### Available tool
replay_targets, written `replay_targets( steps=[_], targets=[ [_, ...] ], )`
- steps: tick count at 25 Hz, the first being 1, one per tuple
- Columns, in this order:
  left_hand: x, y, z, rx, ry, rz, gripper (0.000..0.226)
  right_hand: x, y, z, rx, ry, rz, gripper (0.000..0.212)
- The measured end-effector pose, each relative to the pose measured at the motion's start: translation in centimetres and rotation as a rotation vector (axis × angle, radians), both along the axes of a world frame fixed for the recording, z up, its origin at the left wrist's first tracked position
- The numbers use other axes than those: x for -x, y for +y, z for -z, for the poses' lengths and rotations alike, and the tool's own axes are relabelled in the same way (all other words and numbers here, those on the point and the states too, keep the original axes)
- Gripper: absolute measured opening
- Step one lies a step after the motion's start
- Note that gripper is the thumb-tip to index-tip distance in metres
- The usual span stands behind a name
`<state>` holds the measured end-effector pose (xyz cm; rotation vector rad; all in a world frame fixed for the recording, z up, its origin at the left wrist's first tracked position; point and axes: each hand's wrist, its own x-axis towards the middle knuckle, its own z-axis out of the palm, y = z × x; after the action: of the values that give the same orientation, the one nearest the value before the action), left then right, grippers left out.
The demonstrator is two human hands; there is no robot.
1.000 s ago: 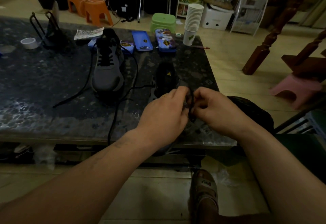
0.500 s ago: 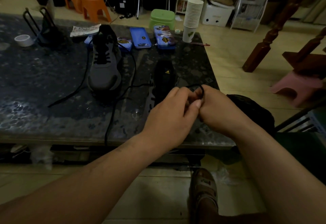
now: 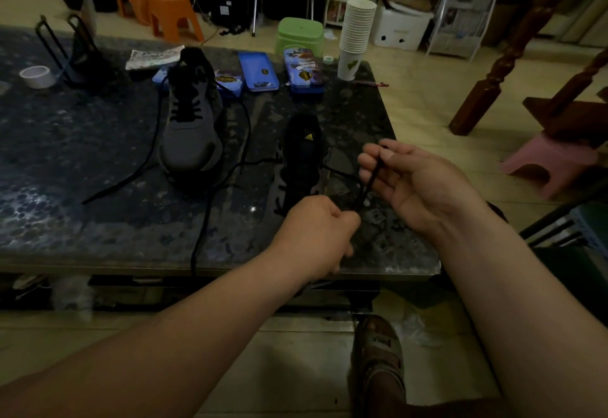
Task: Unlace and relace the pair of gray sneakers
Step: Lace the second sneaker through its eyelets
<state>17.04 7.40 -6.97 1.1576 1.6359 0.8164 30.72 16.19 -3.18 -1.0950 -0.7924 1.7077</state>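
Two gray sneakers stand on a dark marbled table (image 3: 82, 161). The left sneaker (image 3: 190, 128) is partly laced, with loose black lace ends trailing over the table. The right sneaker (image 3: 301, 161), with a black tongue and a yellow logo, stands in front of my hands. Its black lace (image 3: 368, 184) runs taut from my left hand (image 3: 316, 236), closed in a fist near the shoe's toe, up to my right hand (image 3: 414, 184), which pinches the lace between thumb and fingers.
Blue tins (image 3: 258, 70), a stack of paper cups (image 3: 357, 36), a tape roll (image 3: 36, 75) and a black wire stand (image 3: 75, 52) sit along the table's far side. Orange stools (image 3: 164, 13), a green stool (image 3: 299, 36) and a pink stool (image 3: 549, 161) stand on the floor. My sandaled foot (image 3: 378, 358) is under the near edge.
My hands were pressed together over the sneaker; they have now separated, the right rising to the right and the left dropping toward me, drawing the lace taut between them.
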Motion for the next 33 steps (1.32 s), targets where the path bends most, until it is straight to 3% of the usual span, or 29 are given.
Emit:
replay_targets(
  steps=[2, 5, 7, 10, 12, 16, 18, 20, 24, 28, 30, 33],
  targets=[
    [0.2, 0.0, -0.2, 0.016, 0.021, 0.074, 0.023, 1.0, 0.3, -0.2, -0.002, 0.031, -0.013, 0.035],
    [2.5, 0.8, -0.4, -0.401, 0.498, -0.026, 0.007, 2.3, 1.3, -0.3, -0.042, -0.123, -0.016, 0.045],
    [5.4, 2.3, -0.8, -0.644, 0.591, -0.145, 0.013, 2.8, 1.9, -0.6, -0.112, -0.183, -0.031, 0.05],
    [10.0, 5.2, -1.5, -0.522, 0.573, -0.072, 0.037, 3.3, 2.8, -1.7, -0.216, -0.109, -0.07, 0.04],
    [10.8, 6.5, -2.4, -0.435, 0.507, 0.007, 0.037, 3.9, 3.0, -2.4, -0.285, -0.132, -0.142, 0.023],
    [8.9, 7.5, -4.7, -0.338, 0.055, -0.026, 0.042, 5.4, 2.4, -1.8, -0.368, -0.292, -0.328, 0.011],
    [8.9, 7.9, -4.8, -0.388, -0.024, -0.058, 0.036, 5.6, 2.3, -1.4, -0.364, -0.37, -0.357, 0.011],
    [9.4, 8.0, -4.8, -0.447, 0.067, -0.056, 0.034, 5.5, 2.3, -1.2, -0.36, -0.435, -0.336, 0.01],
    [9.3, 7.5, -4.1, -0.478, 0.533, 0.124, 0.04, 6.1, 2.2, -0.8, -0.521, -0.536, -0.31, 0.016],
    [8.9, 7.2, -3.7, -0.475, 0.731, 0.221, 0.036, 6.6, 1.9, 0.0, -0.563, -0.552, -0.25, 0.01],
    [8.5, 7.0, -3.9, -0.541, 0.743, 0.237, 0.031, 6.6, 1.8, -0.2, -0.53, -0.471, -0.188, 0.007],
    [9.6, 7.9, -3.6, -0.649, 0.681, 0.134, 0.028, 6.1, 2.3, -0.9, -0.298, -0.131, -0.046, 0.012]
  ],
)
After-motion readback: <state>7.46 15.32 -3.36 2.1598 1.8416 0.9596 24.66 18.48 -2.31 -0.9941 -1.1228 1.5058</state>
